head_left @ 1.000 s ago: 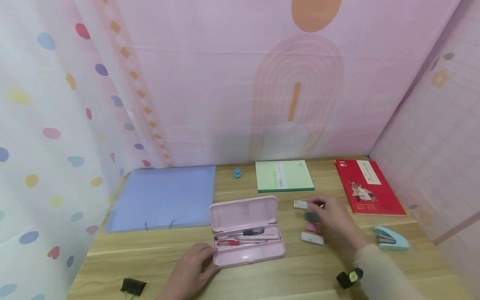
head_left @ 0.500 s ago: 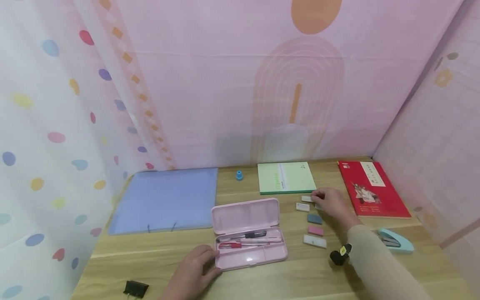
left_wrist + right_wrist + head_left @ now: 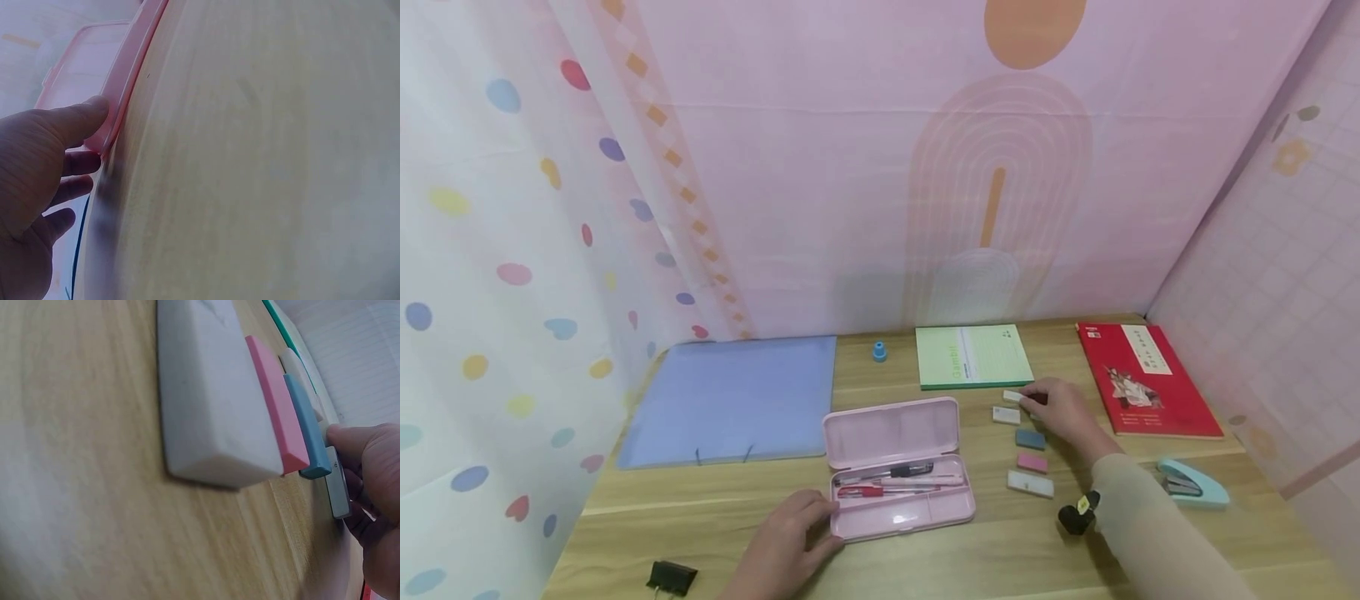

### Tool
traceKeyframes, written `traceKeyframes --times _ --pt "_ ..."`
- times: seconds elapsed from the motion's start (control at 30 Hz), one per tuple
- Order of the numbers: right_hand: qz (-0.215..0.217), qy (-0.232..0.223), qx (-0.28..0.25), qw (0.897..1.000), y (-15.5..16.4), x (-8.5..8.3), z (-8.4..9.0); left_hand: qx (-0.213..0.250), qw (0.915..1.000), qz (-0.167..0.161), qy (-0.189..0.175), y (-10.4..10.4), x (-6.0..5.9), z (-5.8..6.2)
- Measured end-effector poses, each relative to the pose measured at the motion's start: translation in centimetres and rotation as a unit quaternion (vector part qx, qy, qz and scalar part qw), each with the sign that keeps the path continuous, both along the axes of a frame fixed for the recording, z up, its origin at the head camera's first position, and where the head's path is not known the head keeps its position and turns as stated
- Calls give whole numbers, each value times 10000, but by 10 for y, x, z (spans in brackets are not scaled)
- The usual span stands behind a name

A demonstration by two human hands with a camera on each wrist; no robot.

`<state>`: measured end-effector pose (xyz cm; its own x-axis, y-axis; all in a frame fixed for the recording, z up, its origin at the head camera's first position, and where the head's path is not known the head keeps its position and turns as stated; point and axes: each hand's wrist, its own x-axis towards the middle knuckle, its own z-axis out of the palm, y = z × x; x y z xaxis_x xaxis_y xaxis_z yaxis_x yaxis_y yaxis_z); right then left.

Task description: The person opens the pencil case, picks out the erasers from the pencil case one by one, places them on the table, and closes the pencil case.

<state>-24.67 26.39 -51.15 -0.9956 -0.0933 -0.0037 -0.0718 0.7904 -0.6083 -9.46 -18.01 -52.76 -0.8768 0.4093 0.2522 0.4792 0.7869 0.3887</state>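
My left hand (image 3: 790,537) grips the left end of the open pink pencil case (image 3: 951,510), its thumb against the front wall in the left wrist view. Pens lie in the case's rear compartment. At the back of a column of erasers, my right hand (image 3: 1063,412) pinches the right end of a small white eraser (image 3: 1011,397). Nearer stand another white eraser (image 3: 1006,415), a blue eraser (image 3: 1030,439), a pink eraser (image 3: 1032,462) and a larger white eraser (image 3: 1030,483). A pale block (image 3: 337,484) lies by the right fingers, partly hidden by the hand from the head.
A blue folder (image 3: 730,404) lies at left, a black binder clip (image 3: 672,577) near the front. Behind are a small blue cone-shaped object (image 3: 879,352) and a green notebook (image 3: 973,357). A red book (image 3: 1146,379) and a mint stapler (image 3: 1193,483) lie at right.
My right hand has moved slightly back, uncovering the blue eraser. The small white eraser at its fingertips now shows behind the other one. My left hand stays on the pencil case.
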Motion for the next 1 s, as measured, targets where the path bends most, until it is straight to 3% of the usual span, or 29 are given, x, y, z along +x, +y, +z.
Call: traceKeyframes --times 0.1,0.23,0.37,0.47,0.63,0.8,1.0 --pt "-33 -60 5 10000 0 1 0 -65 10000 26 -68 1 1 0" --pt "-145 -189 -380 9990 1 6 6 -52 9997 150 -167 2 3 0" --pt "-116 -56 -538 9985 -13 16 28 301 9981 500 -184 0 0 9" --pt "292 235 -359 9987 -35 23 49 357 9971 669 119 -1 -13 24" --pt "1207 510 -24 9914 -76 32 66 72 9963 540 662 -2 -43 49" --pt "1836 579 511 9800 -101 37 61 -375 9974 435 434 1 -60 56" --pt "1877 473 898 9770 -109 43 56 -620 9971 424 136 6 -63 53"
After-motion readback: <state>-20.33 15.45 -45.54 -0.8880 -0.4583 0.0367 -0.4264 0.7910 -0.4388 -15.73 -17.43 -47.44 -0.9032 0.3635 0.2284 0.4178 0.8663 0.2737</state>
